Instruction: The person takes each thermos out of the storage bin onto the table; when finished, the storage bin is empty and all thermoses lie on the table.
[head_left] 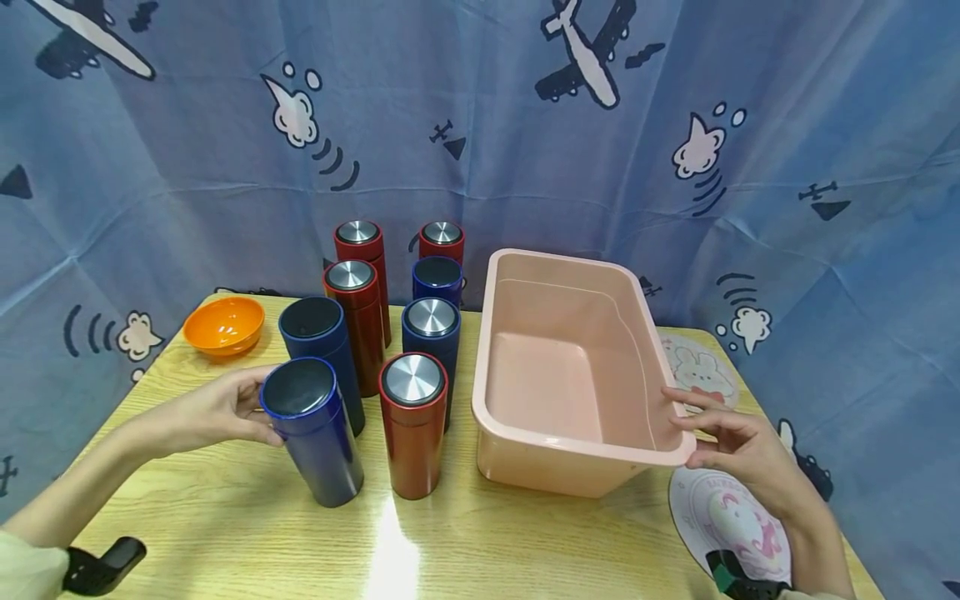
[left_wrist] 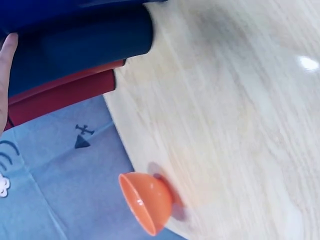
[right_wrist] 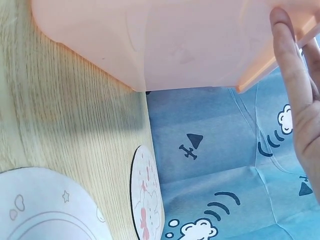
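My left hand [head_left: 213,412] grips the near-left blue thermos [head_left: 315,442] by its upper side, the thumb in front and the other fingers partly hidden behind it. In the left wrist view one finger [left_wrist: 7,60] lies against dark blue thermoses. Just behind the gripped one stands a darker blue thermos [head_left: 322,350]. On the other side, my right hand [head_left: 738,437] pinches the right rim of a pale pink plastic bin [head_left: 540,467], fingers over the inner edge and thumb under the lip. Nothing lies inside the bin.
Between hand and bin, a red thermos [head_left: 414,442] stands in front of blue ones [head_left: 431,333], with more red thermoses [head_left: 360,325] farther back. An orange bowl [head_left: 225,327] sits at the back left. Round printed mats [head_left: 731,521] lie right of the bin; a patterned curtain [head_left: 480,125] hangs behind.
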